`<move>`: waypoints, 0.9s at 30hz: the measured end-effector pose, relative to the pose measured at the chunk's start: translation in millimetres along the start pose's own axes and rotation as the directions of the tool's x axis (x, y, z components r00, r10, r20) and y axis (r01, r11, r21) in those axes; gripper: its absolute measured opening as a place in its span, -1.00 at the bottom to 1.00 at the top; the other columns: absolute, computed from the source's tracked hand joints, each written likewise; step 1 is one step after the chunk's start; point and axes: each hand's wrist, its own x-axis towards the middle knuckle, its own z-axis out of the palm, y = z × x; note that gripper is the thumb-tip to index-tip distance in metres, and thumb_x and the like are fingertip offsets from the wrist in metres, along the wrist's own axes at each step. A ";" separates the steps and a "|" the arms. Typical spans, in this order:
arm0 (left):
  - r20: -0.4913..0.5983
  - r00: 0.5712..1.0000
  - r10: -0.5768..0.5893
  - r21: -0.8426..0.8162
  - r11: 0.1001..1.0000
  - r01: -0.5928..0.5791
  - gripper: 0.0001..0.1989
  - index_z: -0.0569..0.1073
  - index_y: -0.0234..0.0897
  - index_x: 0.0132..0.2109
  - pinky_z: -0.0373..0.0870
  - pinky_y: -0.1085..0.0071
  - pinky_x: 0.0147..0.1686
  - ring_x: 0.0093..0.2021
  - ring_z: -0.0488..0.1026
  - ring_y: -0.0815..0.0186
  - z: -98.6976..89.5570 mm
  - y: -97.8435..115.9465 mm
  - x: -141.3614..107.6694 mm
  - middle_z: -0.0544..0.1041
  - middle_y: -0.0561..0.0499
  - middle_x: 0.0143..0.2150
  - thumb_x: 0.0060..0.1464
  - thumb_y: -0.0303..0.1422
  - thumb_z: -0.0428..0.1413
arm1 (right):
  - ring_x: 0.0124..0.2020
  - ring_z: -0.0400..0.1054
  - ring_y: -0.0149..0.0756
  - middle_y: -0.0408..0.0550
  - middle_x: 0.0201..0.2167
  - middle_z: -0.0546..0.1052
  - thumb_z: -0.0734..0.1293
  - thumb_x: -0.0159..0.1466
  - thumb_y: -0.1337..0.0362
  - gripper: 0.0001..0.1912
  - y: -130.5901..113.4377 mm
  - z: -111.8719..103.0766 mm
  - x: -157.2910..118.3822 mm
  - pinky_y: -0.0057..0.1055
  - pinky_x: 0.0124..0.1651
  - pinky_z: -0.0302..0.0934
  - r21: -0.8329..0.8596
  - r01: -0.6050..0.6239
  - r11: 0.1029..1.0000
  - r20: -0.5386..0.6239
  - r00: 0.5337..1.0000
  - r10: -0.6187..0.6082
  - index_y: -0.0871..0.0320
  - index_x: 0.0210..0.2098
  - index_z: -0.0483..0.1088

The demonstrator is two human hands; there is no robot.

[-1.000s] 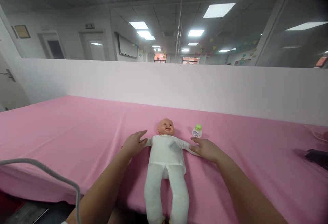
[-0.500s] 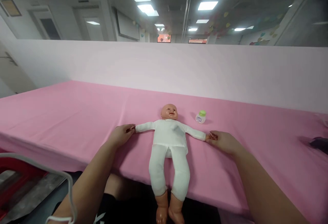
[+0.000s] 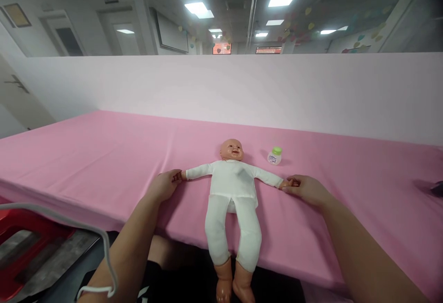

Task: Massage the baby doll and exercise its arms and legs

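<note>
Partly, in the head view, the left hand (image 3: 164, 186) and right hand (image 3: 309, 189), fingers nearly closed, hide the held hands of the doll (image 3: 234, 182) on the pink sheet (image 3: 121, 155), a dark object (image 3: 438, 189) far right of the doll is cropped, and both grips sit wider apart than a second ago.

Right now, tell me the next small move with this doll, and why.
Perhaps ease the sleeved arms of the baby doll gently inward: the left grip and right grip hold its small hands, and both arms are spread wide.
</note>
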 end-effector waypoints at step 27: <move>0.071 0.893 -0.445 -0.964 0.198 0.176 -0.60 0.49 -0.31 0.04 0.58 0.26 -0.21 -0.30 0.62 0.23 29.9 35.9 19.8 0.64 -0.14 -0.22 0.04 -0.42 0.35 | -0.32 0.33 -0.34 -0.05 -0.30 0.50 0.63 0.10 -0.01 -0.57 4.3 14.0 4.3 -0.55 -0.45 0.26 0.764 -0.135 0.631 0.116 0.991 0.071 0.10 -0.16 0.59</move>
